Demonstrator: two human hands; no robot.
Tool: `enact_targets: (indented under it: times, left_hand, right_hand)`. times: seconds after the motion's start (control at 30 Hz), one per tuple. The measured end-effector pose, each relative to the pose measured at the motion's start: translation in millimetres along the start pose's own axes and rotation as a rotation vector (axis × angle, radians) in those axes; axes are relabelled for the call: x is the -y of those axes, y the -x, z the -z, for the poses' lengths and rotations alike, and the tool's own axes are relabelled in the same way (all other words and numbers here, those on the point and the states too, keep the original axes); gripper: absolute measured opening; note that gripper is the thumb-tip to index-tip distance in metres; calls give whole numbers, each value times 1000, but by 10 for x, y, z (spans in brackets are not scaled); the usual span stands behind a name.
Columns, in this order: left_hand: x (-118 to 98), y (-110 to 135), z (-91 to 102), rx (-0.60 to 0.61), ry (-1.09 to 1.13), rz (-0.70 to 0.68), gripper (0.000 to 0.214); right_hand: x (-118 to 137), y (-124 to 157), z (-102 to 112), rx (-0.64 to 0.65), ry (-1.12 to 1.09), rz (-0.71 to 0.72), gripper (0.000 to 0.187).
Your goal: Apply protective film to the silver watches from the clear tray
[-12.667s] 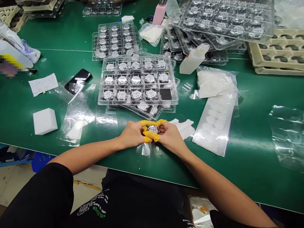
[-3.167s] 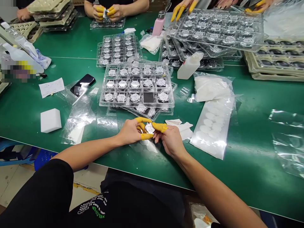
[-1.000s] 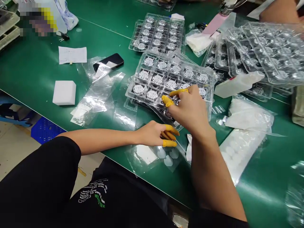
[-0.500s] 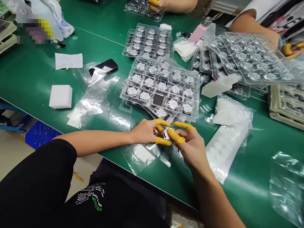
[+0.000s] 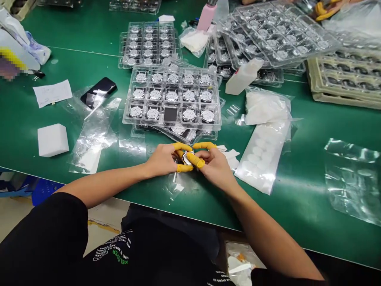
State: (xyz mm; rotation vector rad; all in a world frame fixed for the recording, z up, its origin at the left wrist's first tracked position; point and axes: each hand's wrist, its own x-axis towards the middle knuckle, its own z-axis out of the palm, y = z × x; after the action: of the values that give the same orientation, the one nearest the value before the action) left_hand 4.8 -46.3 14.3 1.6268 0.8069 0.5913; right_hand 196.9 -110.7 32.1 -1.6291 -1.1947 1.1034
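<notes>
Between my two hands is a round, silvery watch case [image 5: 187,158], partly covered by fingers. My left hand [image 5: 164,160] grips its left side, with yellow finger cots on the fingers. From the right, my right hand [image 5: 216,162] holds it too, the yellow-covered thumb pressed across its face. Just beyond the hands lies a clear plastic tray [image 5: 172,124] with rows of similar watch cases. One front-row pocket [image 5: 170,114] shows only a dark bottom. Small clear film [image 5: 177,184] lies below my hands, and white scraps [image 5: 232,157] are beside the right one.
More loaded trays [image 5: 149,43] stand behind, and others are stacked at right [image 5: 276,33]. Around them are a white bottle [image 5: 244,76], a pink bottle [image 5: 206,16], a phone [image 5: 99,91], a white block [image 5: 52,140] and plastic bags [image 5: 262,159]. A co-worker's hand [image 5: 327,8] shows far right.
The camera view has swung, so most table items appear farther left. Both hands still hold the watch case. White scraps now show beside my right hand.
</notes>
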Motion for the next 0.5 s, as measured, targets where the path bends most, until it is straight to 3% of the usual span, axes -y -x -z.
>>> enact_targets:
  times: [0.13, 0.23, 0.33, 0.43, 0.5]
  left_hand:
    - [32, -23, -12, -56, 130, 47, 56]
    - [27, -41, -15, -71, 197, 100, 57]
    - [10, -47, -16, -79, 223, 113, 58]
    - [9, -55, -18, -88, 247, 109, 59]
    - [24, -69, -17, -78, 270, 115, 61]
  right_hand:
    - [-32, -161, 455, -230, 574, 290, 27]
    - [-137, -249, 639, -149, 829, 244, 22]
    - [-168, -247, 639, -129, 850, 252, 19]
    - [-69, -175, 524, -185, 685, 461, 17]
    - [9, -125, 382, -143, 529, 617, 15]
